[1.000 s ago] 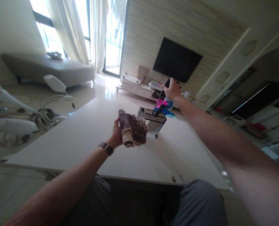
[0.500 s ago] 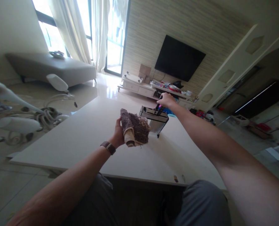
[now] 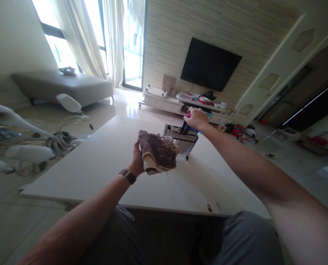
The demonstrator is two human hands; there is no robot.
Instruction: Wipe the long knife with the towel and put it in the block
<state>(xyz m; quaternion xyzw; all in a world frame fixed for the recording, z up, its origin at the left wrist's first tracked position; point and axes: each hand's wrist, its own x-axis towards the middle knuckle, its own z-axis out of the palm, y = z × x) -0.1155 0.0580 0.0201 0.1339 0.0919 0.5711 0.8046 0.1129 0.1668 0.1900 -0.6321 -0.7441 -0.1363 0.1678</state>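
My left hand (image 3: pixel 138 162) is wrapped round a folded brown cloth (image 3: pixel 160 151) with a beige underside, held above the white table (image 3: pixel 97 158). Just beyond the cloth stands a silver box-shaped holder (image 3: pixel 184 145) with a dark slotted top and small black feet. It looks like a knife block. Black handles (image 3: pixel 184 127) stick up from its top. My right hand (image 3: pixel 197 118) is closed at the upper end of a black handle there, with a bit of pink showing by the fingers. What lies below that handle is hidden in the holder.
Two small items, one a yellow and dark piece (image 3: pixel 209 207), lie near the table's front edge. A lamp with white shades (image 3: pixel 28 152) stands at the left. Beyond the table are a grey bench (image 3: pixel 70 88), a low cabinet (image 3: pixel 164 105) and a wall television (image 3: pixel 210 64).
My view has shifted slightly. The cloth has moved a little nearer and turned slightly in my left hand. My right hand stays at the holder, its fingers a bit lower against the handle.
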